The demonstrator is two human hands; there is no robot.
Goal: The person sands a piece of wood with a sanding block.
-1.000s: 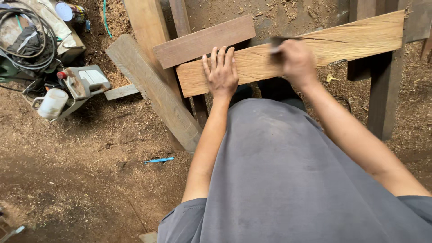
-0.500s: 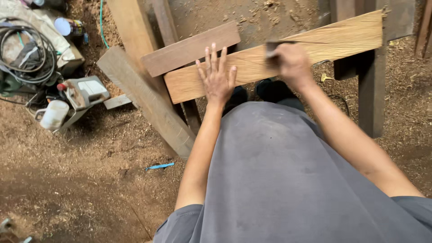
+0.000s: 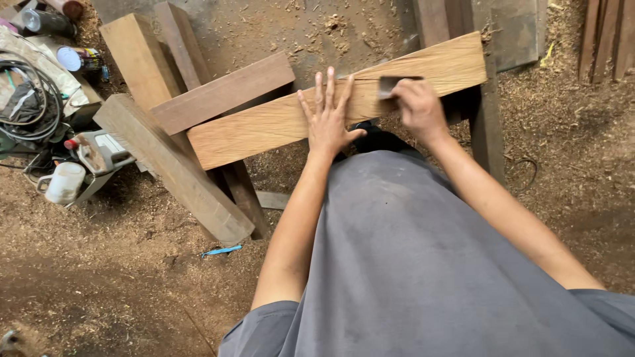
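Observation:
A long light-coloured wooden plank lies tilted across darker timber supports. My left hand rests flat on it with fingers spread, pressing near the plank's middle. My right hand is closed around a small dark flat tool whose edge sits on the plank's top face, just right of my left hand. My grey shirt fills the lower part of the view and hides the plank's near edge below my hands.
A darker board lies behind the plank. A thick grey beam slants at left. A power tool, white mug, coiled cable and cans sit far left. Sawdust covers the ground; a blue pen-like item lies there.
The view has shifted so the plank sits lower and more central. Both hands stay on the plank; my right hand with the tool has moved slightly along it.

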